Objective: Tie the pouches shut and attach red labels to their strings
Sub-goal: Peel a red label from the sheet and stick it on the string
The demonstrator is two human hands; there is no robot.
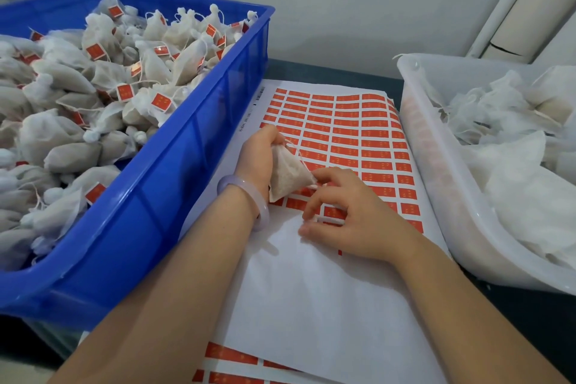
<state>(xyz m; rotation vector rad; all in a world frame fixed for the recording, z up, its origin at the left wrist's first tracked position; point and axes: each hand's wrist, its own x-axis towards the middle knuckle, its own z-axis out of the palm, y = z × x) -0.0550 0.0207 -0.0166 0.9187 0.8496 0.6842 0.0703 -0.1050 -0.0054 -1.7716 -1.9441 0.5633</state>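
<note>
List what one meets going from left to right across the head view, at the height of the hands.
blue crate → left hand → pouch → right hand → clear tub

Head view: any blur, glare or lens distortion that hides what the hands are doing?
Head view: wide-angle bend curves the blue crate and label sheet rows; light soft, even, a faint shadow by the left hand; right hand and pouch slightly soft, still readable.
</note>
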